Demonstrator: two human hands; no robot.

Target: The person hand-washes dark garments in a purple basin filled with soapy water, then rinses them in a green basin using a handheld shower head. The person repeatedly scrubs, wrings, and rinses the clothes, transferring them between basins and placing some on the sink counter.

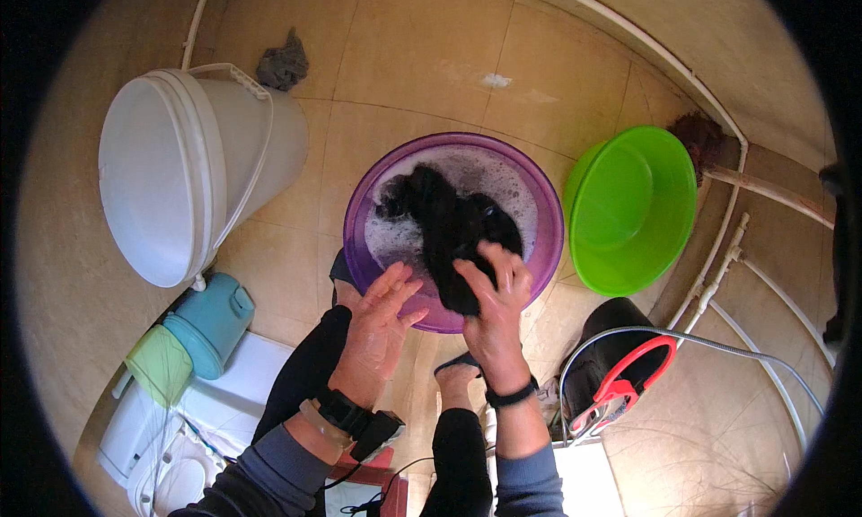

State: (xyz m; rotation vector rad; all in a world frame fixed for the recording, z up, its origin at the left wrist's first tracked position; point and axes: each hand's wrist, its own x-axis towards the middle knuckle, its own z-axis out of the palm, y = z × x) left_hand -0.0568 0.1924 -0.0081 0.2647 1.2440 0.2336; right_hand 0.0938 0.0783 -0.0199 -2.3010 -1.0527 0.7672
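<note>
A round purple basin [453, 142] holds sudsy water, with wet black cloth [435, 216] bunched in it. My right hand [496, 297] is over the near right side of the basin, its bent fingers gripping the cloth; the fingertips are partly hidden against the dark fabric. Wet and empty, my left hand [382, 315] hovers by the basin's near left rim with its fingers apart. Foam covers much of the water around the cloth. A black band is on each wrist.
Right of the basin is a bright green basin [628, 212]; a large white bucket [242, 149] stands left. A black bucket [620, 337] and a metal hose [718, 346] lie near right. Teal [215, 328] and pale green containers [160, 364] sit lower left. White pipes [646, 37] follow the wall.
</note>
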